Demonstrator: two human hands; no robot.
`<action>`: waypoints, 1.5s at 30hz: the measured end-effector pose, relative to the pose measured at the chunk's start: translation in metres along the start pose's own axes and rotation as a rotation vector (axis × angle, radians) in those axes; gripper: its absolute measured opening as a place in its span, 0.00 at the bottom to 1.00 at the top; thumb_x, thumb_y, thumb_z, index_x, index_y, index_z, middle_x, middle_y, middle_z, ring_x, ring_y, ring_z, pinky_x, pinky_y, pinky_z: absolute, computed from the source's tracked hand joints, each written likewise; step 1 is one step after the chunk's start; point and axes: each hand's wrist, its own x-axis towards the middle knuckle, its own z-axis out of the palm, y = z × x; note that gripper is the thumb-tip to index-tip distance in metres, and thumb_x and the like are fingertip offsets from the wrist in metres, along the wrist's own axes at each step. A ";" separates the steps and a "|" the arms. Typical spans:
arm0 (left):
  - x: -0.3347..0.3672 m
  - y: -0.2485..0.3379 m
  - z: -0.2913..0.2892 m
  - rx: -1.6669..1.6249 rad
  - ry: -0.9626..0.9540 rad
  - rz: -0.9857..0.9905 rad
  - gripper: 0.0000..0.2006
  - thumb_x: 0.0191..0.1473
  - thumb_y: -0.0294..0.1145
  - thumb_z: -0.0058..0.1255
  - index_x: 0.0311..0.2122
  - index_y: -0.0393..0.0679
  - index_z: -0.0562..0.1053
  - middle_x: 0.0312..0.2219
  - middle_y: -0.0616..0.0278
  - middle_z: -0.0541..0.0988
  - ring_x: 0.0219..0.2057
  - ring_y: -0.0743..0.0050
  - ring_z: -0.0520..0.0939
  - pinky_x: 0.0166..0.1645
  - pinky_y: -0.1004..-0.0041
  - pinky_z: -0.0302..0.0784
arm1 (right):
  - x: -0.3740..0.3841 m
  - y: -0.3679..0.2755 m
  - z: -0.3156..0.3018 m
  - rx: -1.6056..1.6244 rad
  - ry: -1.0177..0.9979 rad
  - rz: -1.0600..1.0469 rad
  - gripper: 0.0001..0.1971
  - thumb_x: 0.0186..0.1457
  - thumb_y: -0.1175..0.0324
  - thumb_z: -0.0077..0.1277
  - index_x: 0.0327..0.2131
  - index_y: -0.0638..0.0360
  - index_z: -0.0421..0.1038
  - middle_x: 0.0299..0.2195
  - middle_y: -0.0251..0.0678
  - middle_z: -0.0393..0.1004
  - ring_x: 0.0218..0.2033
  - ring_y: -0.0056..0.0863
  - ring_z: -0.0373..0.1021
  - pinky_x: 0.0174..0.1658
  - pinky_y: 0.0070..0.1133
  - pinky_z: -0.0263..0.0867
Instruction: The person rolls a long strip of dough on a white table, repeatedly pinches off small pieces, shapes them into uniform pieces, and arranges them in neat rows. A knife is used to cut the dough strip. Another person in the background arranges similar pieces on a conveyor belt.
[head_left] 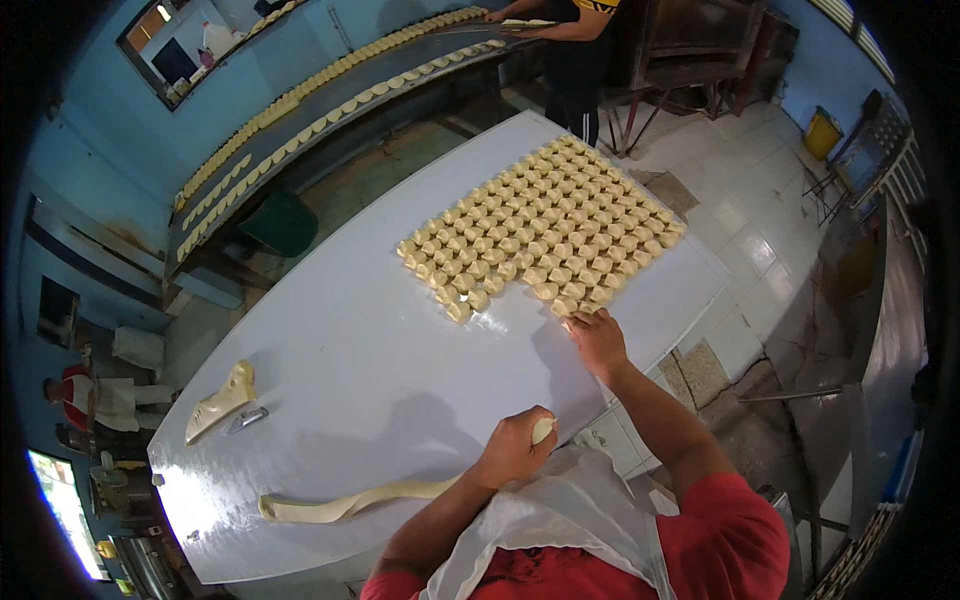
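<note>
My left hand (513, 447) is closed around the end of a long dough rope, and a pale stub pokes out beside the thumb. The rest of the dough rope (340, 506) trails left behind my forearm along the near side of the white table (340, 350). My right hand (598, 343) reaches to the near edge of a large block of small dough pieces (540, 225), set in close rows. Its fingers are bent down and pressed together on a dough piece at the end of a row, mostly hidden under them.
At the table's left lie a larger dough lump (222, 402) and a metal scraper (247, 420). A long bench (340, 95) with rows of dough pieces runs along the blue wall; a person (578, 50) works at its far end. Another person (100, 400) is at far left. A green bin (282, 222) stands below.
</note>
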 end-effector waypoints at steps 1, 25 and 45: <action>-0.002 -0.002 0.002 -0.031 -0.003 -0.032 0.07 0.56 0.30 0.55 0.38 0.40 0.75 0.26 0.45 0.80 0.29 0.41 0.83 0.35 0.59 0.79 | 0.001 0.003 -0.001 0.028 -0.049 0.000 0.14 0.54 0.68 0.58 0.45 0.54 0.77 0.44 0.31 0.78 0.45 0.36 0.73 0.47 0.33 0.70; -0.002 -0.077 0.003 0.044 0.277 -0.153 0.21 0.50 0.34 0.61 0.46 0.38 0.67 0.33 0.42 0.81 0.37 0.34 0.82 0.41 0.49 0.77 | -0.016 -0.147 -0.091 0.681 0.025 -0.267 0.12 0.62 0.67 0.54 0.47 0.59 0.71 0.36 0.47 0.76 0.37 0.49 0.75 0.40 0.36 0.72; 0.015 0.017 -0.020 -0.140 0.184 0.090 0.10 0.55 0.30 0.56 0.43 0.42 0.76 0.31 0.50 0.82 0.31 0.54 0.84 0.39 0.62 0.79 | 0.104 -0.072 -0.009 -0.075 -0.118 -0.054 0.21 0.56 0.50 0.59 0.47 0.53 0.74 0.41 0.35 0.77 0.48 0.38 0.71 0.45 0.35 0.70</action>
